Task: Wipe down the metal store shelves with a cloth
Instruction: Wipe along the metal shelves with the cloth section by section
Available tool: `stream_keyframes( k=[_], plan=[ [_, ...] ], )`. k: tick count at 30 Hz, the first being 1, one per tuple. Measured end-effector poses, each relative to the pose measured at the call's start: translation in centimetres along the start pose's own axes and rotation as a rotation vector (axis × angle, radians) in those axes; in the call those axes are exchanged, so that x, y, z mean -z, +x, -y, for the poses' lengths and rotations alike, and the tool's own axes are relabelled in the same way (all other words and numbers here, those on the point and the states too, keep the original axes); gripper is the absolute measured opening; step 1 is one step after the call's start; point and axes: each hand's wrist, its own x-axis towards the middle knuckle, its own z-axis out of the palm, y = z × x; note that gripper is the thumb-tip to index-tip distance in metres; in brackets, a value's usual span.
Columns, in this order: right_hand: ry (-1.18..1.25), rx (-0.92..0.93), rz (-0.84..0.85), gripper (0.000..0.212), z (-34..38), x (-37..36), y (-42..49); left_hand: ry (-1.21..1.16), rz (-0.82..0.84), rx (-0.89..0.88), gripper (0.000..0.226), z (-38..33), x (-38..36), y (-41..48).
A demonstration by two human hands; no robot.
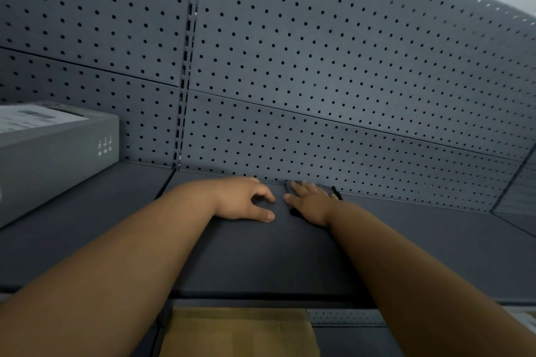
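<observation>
Dark cloth (333,191) blending into grey metal shelf (261,255), right hand (310,203) flat on it, left hand (246,200) loosely curled, empty

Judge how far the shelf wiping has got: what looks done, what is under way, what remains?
Done: cannot tell; the shelf shows no wipe marks. In hand: the right hand presses the dark cloth at the shelf's back edge, under the pegboard; the left hand rests beside it. Likely left: the bay under the grey box and the lower shelf holding the cardboard box.

Grey box (58,153); cardboard (237,333) (probably) below
</observation>
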Motion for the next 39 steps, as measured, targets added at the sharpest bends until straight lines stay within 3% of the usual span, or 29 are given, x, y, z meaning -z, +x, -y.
stream_keyframes(
  k=[14,21,39],
  plan=[
    [0.003,0.163,0.007,0.065,0.0,-0.4,-12.0,-0.009,0.012,0.008,0.055,-0.4,0.1,-0.5],
    [0.018,0.19,0.008,0.063,0.2,-0.2,-16.0,0.09,0.108,0.037,0.058,-0.4,1.4,-1.4],
    [0.017,0.006,0.006,0.069,2.7,0.0,-1.9,0.034,0.021,0.005,0.058,5.2,1.7,-3.6]
  ],
)
